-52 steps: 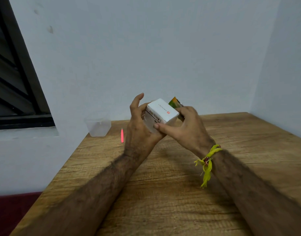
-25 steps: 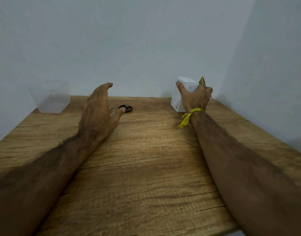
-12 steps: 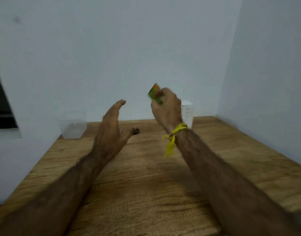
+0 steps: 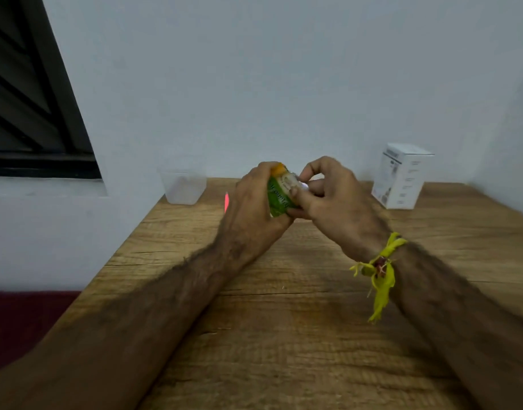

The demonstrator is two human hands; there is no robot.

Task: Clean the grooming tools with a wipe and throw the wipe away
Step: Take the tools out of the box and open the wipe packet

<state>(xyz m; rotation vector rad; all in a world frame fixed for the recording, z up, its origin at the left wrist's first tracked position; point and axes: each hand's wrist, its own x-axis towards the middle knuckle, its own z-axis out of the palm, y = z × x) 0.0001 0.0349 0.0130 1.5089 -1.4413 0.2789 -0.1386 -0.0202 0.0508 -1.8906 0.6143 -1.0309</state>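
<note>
Bare, hairy forearms — a frayed yellow thread band [image 4: 380, 269] knotted round the right wrist.

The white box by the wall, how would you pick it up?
Grip the white box around its upper half, coming from the front. It stands upright on the wooden table near the corner walls, so only its front and top look free.

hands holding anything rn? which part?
Left hand grips the green wipe packet around its body; right hand holds its lower edge and pinches at the top opening.
</note>
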